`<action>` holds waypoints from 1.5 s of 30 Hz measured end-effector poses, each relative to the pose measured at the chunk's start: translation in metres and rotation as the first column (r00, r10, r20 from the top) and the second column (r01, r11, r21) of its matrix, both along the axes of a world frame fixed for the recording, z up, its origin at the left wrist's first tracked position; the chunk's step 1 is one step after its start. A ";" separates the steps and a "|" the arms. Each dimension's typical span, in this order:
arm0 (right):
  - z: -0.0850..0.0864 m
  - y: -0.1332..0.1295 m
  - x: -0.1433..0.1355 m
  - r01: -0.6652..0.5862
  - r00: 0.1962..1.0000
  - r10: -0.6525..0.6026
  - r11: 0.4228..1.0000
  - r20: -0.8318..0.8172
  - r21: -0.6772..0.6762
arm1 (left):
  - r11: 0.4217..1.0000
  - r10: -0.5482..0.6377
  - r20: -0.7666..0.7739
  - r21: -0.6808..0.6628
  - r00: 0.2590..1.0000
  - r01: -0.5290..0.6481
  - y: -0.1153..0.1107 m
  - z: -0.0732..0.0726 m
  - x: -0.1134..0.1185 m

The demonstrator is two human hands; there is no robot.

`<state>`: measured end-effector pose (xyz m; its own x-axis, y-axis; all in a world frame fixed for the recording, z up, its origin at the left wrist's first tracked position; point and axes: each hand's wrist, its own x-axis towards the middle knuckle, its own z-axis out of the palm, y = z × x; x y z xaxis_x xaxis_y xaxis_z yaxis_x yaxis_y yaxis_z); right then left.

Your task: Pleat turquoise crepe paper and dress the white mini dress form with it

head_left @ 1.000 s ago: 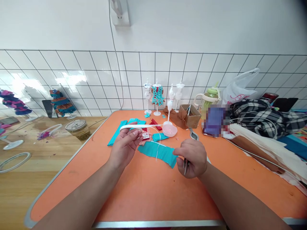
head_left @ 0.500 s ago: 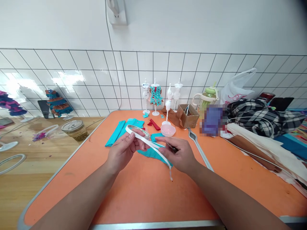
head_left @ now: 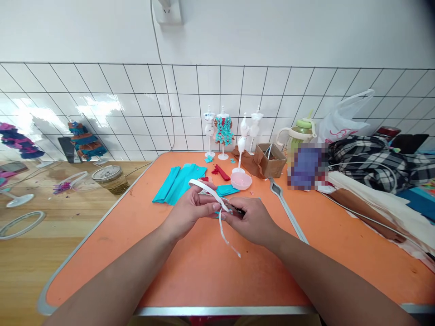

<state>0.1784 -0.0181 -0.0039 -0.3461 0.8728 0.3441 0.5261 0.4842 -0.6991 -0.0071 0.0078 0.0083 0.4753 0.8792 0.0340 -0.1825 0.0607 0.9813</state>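
White tape roll point(head_left: 207, 187) in the left hand point(head_left: 192, 206); dark tool point(head_left: 239, 211) in the right hand point(head_left: 256, 220); loose strip point(head_left: 222, 231) between.

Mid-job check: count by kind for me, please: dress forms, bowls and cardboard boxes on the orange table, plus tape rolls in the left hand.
Dress forms: 4
Pink bowl: 1
Cardboard box: 1
White tape roll, in the left hand: 1
Total: 7
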 end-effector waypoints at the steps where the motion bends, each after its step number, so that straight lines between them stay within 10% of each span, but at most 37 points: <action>1: 0.001 0.000 0.001 -0.007 1.000 0.007 1.000 0.005 -0.005 | 1.000 0.020 -0.019 0.008 1.000 -0.020 0.000 0.000 0.000; 14: 0.002 0.011 0.016 0.133 0.984 -0.149 0.978 0.094 0.159 | 0.996 0.004 -0.092 -0.093 0.996 -0.013 0.004 0.001 -0.006; 24: 0.007 -0.009 0.003 0.025 0.992 -0.001 0.983 0.129 -0.183 | 0.978 0.204 -0.038 0.047 0.978 -0.202 0.006 0.000 -0.004; 30: 0.013 -0.006 0.004 0.244 0.959 -0.237 0.969 0.154 -0.029 | 0.969 0.227 -0.032 0.106 0.973 -0.223 0.002 -0.001 0.001; 39: 0.005 0.020 0.050 0.030 0.857 0.150 0.941 0.492 -0.338 | 0.896 0.339 0.081 0.277 0.937 -0.348 0.000 0.003 -0.002; 45: 0.015 0.019 0.045 0.158 0.987 -0.161 0.983 0.021 0.094 | 0.868 0.267 0.121 0.401 0.956 -0.293 -0.003 0.008 -0.018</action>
